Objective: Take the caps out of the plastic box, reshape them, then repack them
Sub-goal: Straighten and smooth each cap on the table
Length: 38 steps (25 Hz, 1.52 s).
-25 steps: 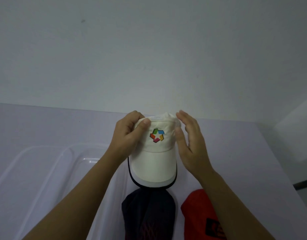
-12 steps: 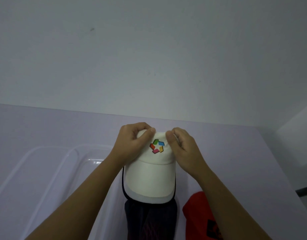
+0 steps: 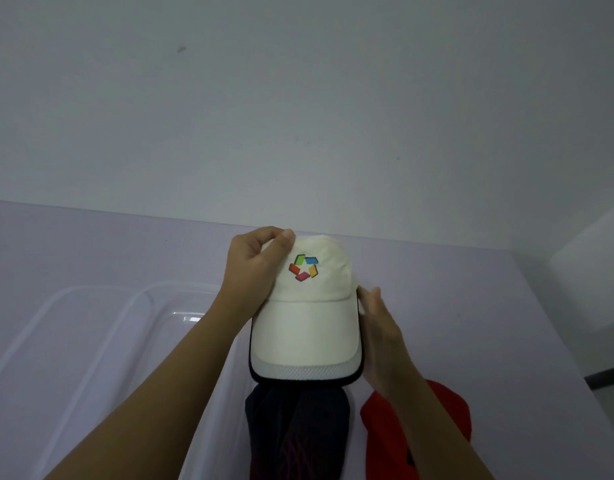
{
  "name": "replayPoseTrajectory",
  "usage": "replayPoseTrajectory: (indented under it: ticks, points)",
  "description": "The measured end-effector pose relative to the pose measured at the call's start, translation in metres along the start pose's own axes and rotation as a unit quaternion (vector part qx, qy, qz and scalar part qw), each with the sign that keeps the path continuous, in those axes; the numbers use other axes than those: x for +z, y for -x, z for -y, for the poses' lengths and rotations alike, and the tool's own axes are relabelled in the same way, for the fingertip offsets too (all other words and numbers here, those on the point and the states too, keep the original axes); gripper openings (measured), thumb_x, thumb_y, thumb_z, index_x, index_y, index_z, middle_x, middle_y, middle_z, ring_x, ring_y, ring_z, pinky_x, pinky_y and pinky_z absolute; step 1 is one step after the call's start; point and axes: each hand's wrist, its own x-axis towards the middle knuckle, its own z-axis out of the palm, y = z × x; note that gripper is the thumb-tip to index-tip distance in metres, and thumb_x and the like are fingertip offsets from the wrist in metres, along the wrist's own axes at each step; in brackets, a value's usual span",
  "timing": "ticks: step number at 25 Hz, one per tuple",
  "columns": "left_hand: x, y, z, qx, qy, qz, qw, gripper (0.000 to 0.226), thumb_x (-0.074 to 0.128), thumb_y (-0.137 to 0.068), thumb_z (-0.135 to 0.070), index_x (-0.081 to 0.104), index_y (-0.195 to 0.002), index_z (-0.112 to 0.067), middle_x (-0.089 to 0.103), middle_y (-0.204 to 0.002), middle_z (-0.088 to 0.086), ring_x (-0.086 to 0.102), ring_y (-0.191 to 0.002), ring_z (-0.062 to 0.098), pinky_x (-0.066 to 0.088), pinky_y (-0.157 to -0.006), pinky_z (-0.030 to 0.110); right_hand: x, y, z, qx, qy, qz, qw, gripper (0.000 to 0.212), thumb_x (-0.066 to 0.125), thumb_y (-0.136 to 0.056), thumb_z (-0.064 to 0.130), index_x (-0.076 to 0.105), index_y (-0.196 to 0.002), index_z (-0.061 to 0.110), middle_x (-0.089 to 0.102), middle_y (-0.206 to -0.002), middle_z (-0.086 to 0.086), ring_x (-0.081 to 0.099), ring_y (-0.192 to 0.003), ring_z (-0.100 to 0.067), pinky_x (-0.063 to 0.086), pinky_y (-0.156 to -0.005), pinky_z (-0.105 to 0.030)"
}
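A white cap with a colourful logo on its front is held up over the table, brim toward me. My left hand pinches the crown's top left side. My right hand lies flat against the brim's right edge, fingers extended. Below the white cap, a dark navy cap rests on the table. A red cap lies to its right, partly hidden by my right forearm. The clear plastic box sits at the left, and no caps show inside it.
The pale lilac table ends at a white wall behind. The table's right edge runs diagonally at the far right, with floor beyond it.
My right hand has let go of the crown and slid down to the brim's right side. The cap's crown now stands fuller and more rounded. The left hand kept its pinch.
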Motion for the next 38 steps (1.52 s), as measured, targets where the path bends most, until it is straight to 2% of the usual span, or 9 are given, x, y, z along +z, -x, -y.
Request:
replayPoseTrajectory:
  ticks: [3,8,12,14,16,19,31,35,38]
  points:
    - [0.007,0.003,0.008,0.005,-0.026,-0.032,0.999,0.024,0.059,-0.081,-0.026,0.069,-0.065,-0.012,0.068,-0.063,0.005,0.065,-0.063,0.021,0.055,-0.062,0.038,0.004,0.011,-0.011,0.031,-0.093,0.021,0.995,0.067,0.067,-0.077,0.046,0.049,-0.133,0.013,0.059,-0.131,-0.013,0.057,-0.119,-0.031,0.052,-0.094,-0.042]
    - [0.017,0.009,0.017,-0.005,-0.103,-0.034,0.994,0.017,0.056,-0.09,-0.032,0.068,-0.098,-0.021,0.068,-0.093,-0.001,0.066,-0.088,0.015,0.057,-0.083,0.04,0.001,0.004,-0.016,0.017,-0.171,-0.022,0.985,0.043,0.046,-0.089,0.024,0.052,-0.131,0.013,0.061,-0.127,-0.014,0.06,-0.114,-0.033,0.055,-0.088,-0.043]
    - [0.013,0.018,0.029,-0.277,-0.022,0.021,0.96,0.064,0.056,-0.085,-0.051,0.03,-0.139,-0.029,0.046,-0.128,0.001,0.05,-0.114,0.025,0.047,-0.087,0.045,-0.011,-0.011,-0.013,-0.025,-0.168,-0.031,0.985,0.044,0.044,-0.091,0.022,0.048,-0.134,0.015,0.059,-0.13,-0.013,0.058,-0.116,-0.032,0.054,-0.088,-0.044]
    - [0.012,0.02,0.039,-0.38,0.107,0.071,0.916,0.047,0.058,-0.086,-0.042,0.05,-0.125,-0.018,0.058,-0.117,0.006,0.057,-0.103,0.027,0.052,-0.078,0.046,-0.022,-0.026,-0.017,-0.021,-0.138,-0.038,0.99,0.045,0.048,-0.091,0.027,0.047,-0.135,0.019,0.06,-0.13,-0.011,0.058,-0.117,-0.033,0.054,-0.087,-0.046]
    - [0.013,0.017,0.051,-0.388,0.163,0.076,0.904,0.021,0.056,-0.088,-0.025,0.061,-0.105,-0.014,0.062,-0.099,0.009,0.06,-0.09,0.027,0.054,-0.07,0.044,-0.036,-0.04,-0.024,0.015,-0.081,-0.052,0.995,0.051,0.055,-0.087,0.039,0.047,-0.135,0.023,0.06,-0.129,-0.01,0.059,-0.115,-0.034,0.055,-0.083,-0.049]
    - [0.015,0.002,0.076,-0.408,0.206,0.051,0.888,0.033,0.051,-0.083,-0.012,0.056,-0.115,-0.008,0.056,-0.1,0.012,0.058,-0.09,0.03,0.055,-0.063,0.042,-0.057,-0.057,-0.033,0.118,-0.043,-0.024,0.992,0.065,0.06,-0.08,0.053,0.043,-0.137,0.026,0.057,-0.133,-0.011,0.056,-0.118,-0.036,0.05,-0.088,-0.06]
    - [0.043,-0.006,0.153,-0.382,0.049,0.116,0.916,0.03,0.052,-0.083,0.0,0.05,-0.107,-0.02,0.06,-0.107,0.002,0.06,-0.093,0.019,0.054,-0.065,0.031,-0.114,-0.073,-0.053,0.229,0.095,-0.077,0.966,0.037,0.067,-0.083,0.008,0.059,-0.118,0.016,0.068,-0.113,-0.004,0.065,-0.101,-0.023,0.058,-0.068,-0.037]
    - [0.04,-0.002,0.165,-0.367,-0.068,0.147,0.916,0.067,0.065,-0.067,-0.03,0.038,-0.127,-0.018,0.05,-0.127,0.004,0.053,-0.112,0.023,0.05,-0.091,0.039,-0.12,-0.069,-0.055,0.223,0.147,-0.084,0.96,0.027,0.065,-0.084,0.005,0.06,-0.098,0.027,0.067,-0.099,0.009,0.063,-0.089,-0.008,0.052,-0.063,-0.025]
    - [0.038,-0.003,0.175,-0.329,-0.218,0.141,0.908,0.09,0.065,-0.054,-0.054,0.04,-0.132,-0.019,0.051,-0.125,0.003,0.05,-0.116,0.026,0.047,-0.096,0.044,-0.126,-0.072,-0.06,0.188,0.225,-0.088,0.952,0.029,0.068,-0.082,0.012,0.058,-0.105,0.027,0.065,-0.115,0.004,0.061,-0.097,-0.008,0.049,-0.073,-0.022]
